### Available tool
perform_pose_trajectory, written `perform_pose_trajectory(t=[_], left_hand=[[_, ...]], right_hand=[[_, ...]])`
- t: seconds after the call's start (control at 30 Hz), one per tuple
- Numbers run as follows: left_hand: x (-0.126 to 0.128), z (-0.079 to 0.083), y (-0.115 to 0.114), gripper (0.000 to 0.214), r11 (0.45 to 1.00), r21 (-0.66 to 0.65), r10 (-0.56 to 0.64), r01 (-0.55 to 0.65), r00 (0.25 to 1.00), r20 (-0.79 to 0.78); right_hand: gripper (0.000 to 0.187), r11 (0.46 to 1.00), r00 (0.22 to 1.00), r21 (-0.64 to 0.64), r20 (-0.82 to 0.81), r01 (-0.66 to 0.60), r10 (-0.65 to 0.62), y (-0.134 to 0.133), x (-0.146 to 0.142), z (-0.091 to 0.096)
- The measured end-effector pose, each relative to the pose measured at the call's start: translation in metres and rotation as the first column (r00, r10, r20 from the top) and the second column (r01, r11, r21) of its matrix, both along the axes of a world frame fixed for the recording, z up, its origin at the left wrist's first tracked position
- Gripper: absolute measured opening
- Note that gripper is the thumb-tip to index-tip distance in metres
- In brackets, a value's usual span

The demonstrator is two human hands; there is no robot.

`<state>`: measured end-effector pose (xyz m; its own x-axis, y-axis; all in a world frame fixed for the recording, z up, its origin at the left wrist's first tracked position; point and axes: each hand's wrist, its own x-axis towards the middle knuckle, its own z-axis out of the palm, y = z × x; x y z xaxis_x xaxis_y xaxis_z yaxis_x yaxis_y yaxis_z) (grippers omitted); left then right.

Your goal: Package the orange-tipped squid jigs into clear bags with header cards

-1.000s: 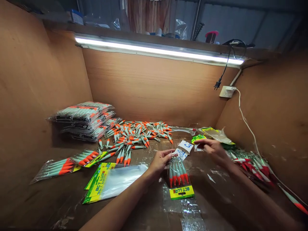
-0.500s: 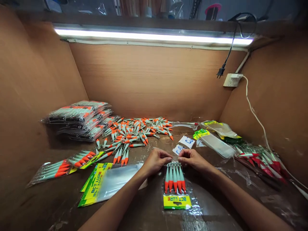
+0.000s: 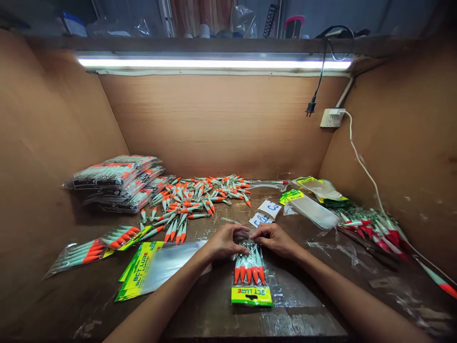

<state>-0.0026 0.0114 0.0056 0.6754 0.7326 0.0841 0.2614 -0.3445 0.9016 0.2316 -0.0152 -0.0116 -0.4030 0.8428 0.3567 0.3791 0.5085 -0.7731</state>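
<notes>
A clear packet of fishing lures (image 3: 250,272) lies flat in front of me, its yellow-green header card (image 3: 251,295) towards me. Inside, several pale lures with orange ends sit side by side. My left hand (image 3: 225,242) touches the packet's far end, thumb over the hooks and apart from the curved, slightly blurred fingers. At that same end my right hand (image 3: 277,239) is closed, pinching the clear plastic edge. The two hands' fingertips nearly meet there. Beside my left forearm lies a stack of flat packaging bags (image 3: 167,264) with yellow-green headers.
Loose lures (image 3: 194,197) are heaped at the back, beside stacked bulk packs (image 3: 117,178). Filled packets (image 3: 80,251) lie at left. Handwritten cards (image 3: 266,213) are beyond my hands. More bags (image 3: 316,212), red-ended lures (image 3: 378,231) and a white cable (image 3: 367,171) are at right.
My left thumb has moved down onto the packet, away from its fingers. My right hand has shifted in towards the left fingertips. The view has turned slightly, revealing a lure at far right.
</notes>
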Motion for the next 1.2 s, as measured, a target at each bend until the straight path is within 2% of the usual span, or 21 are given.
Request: perform_pose_trajectory(t=[0.07,0.17,0.27,0.33,0.43,0.5,0.53,0.67,0.73,0.83,0.9,0.93,1.0,1.07,1.13,1.2], left_hand=[[-0.003,0.004,-0.008,0.058,0.999,0.046,0.016,-0.012,0.997,-0.072],[-0.008,0.005,-0.023,0.045,0.976,0.203,0.116,-0.086,0.983,-0.141],[-0.011,0.000,-0.033,0.037,0.929,0.341,0.194,-0.143,0.974,-0.120],[-0.011,-0.007,-0.035,0.035,0.902,0.401,0.226,-0.159,0.966,-0.125],[-0.011,-0.013,-0.035,0.030,0.875,0.471,0.222,-0.113,0.958,-0.181],[-0.014,-0.012,-0.036,0.031,0.851,0.524,0.172,-0.021,0.955,-0.242],[-0.017,-0.009,-0.038,0.034,0.832,0.554,0.145,0.038,0.948,-0.282],[-0.035,0.007,-0.056,0.064,0.752,0.598,0.049,0.277,0.881,-0.470],[-0.045,0.013,-0.065,0.078,0.751,0.562,0.018,0.347,0.840,-0.543],[-0.052,0.016,-0.069,0.080,0.771,0.505,-0.020,0.388,0.808,-0.589],[-0.050,0.014,-0.063,0.076,0.789,0.507,-0.001,0.346,0.827,-0.562],[-0.047,0.013,-0.059,0.074,0.804,0.524,0.051,0.280,0.847,-0.530],[-0.039,0.011,-0.049,0.072,0.828,0.550,0.196,0.108,0.864,-0.464],[-0.029,0.009,-0.042,0.069,0.840,0.542,0.263,0.025,0.854,-0.448],[-0.019,0.007,-0.041,0.057,0.861,0.508,0.219,0.039,0.872,-0.438],[-0.012,0.006,-0.046,0.045,0.908,0.420,0.159,0.003,0.922,-0.352]], right_hand=[[0.017,0.997,0.998,0.071,0.054,-0.019,0.015,-0.001,0.002,0.000],[0.022,0.968,0.975,0.245,0.223,-0.059,0.003,-0.005,0.004,0.005],[0.026,0.887,0.915,0.447,0.396,-0.118,-0.078,-0.010,0.006,0.013],[0.028,0.831,0.879,0.530,0.464,-0.172,-0.114,-0.013,0.008,0.017],[0.033,0.741,0.836,0.611,0.534,-0.278,-0.126,-0.021,0.011,0.019],[0.037,0.697,0.808,0.634,0.574,-0.335,-0.133,-0.029,0.013,0.019],[0.039,0.691,0.793,0.632,0.593,-0.351,-0.139,-0.033,0.015,0.019],[0.050,0.722,0.732,0.574,0.667,-0.386,-0.139,-0.049,0.023,0.024],[0.053,0.744,0.702,0.522,0.705,-0.417,-0.101,-0.056,0.029,0.029],[0.053,0.799,0.673,0.432,0.738,-0.419,-0.046,-0.062,0.036,0.033],[0.049,0.847,0.708,0.396,0.705,-0.354,-0.034,-0.063,0.035,0.031],[0.047,0.874,0.751,0.386,0.659,-0.295,-0.037,-0.062,0.033,0.028],[0.042,0.923,0.861,0.366,0.502,-0.122,-0.085,-0.057,0.028,0.019],[0.037,0.940,0.933,0.333,0.313,0.069,-0.180,-0.049,0.022,0.008],[0.033,0.934,0.949,0.301,0.189,0.190,-0.253,-0.041,0.020,-0.001],[0.032,0.931,0.949,0.284,0.150,0.227,-0.277,-0.038,0.021,-0.007]])
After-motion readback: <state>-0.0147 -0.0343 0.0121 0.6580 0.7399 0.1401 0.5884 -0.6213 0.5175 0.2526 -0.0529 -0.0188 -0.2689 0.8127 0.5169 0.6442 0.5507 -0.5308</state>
